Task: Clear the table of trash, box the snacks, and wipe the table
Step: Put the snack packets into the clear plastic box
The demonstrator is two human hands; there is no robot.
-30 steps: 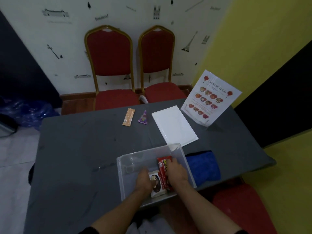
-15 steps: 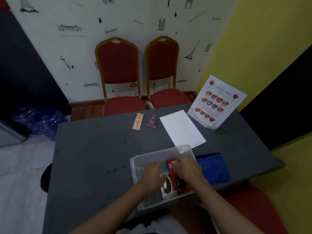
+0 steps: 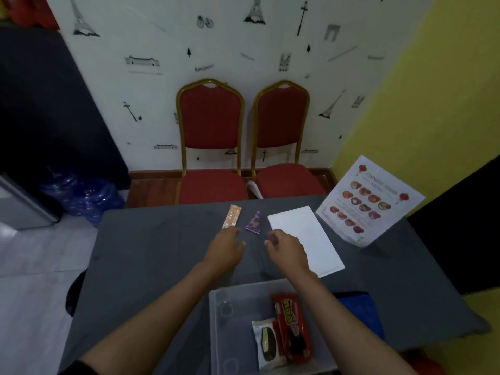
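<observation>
Reaching out over the dark grey tabletop (image 3: 151, 255), both bare hands are empty with fingers loosely spread. The left hand (image 3: 226, 249) has its fingertips right at the near end of the long orange snack packet (image 3: 232, 216); whether they touch it cannot be told. The right hand (image 3: 286, 251) hovers with curled, parted fingers just near and right of the small purple triangular snack packet (image 3: 253, 223), partly over the left edge of the flat white rectangular lid (image 3: 308, 239).

At the near edge of the table sits the clear plastic storage box (image 3: 230, 320), holding 2 packets side by side: a red wrapped snack bar (image 3: 293, 326) and a white packet with a dark biscuit picture (image 3: 266, 345). A blue cloth (image 3: 359, 307) lies just right of the box, partly hidden by the right forearm. The left half of the table is bare, giving open room.

A propped printed food menu sheet (image 3: 369, 201) stands at the far right corner. Beyond the far edge stand 2 red padded chairs with gold frames (image 3: 211, 125) against a white wall with black Paris drawings (image 3: 151, 85); a yellow wall (image 3: 433, 90) runs along the right.
</observation>
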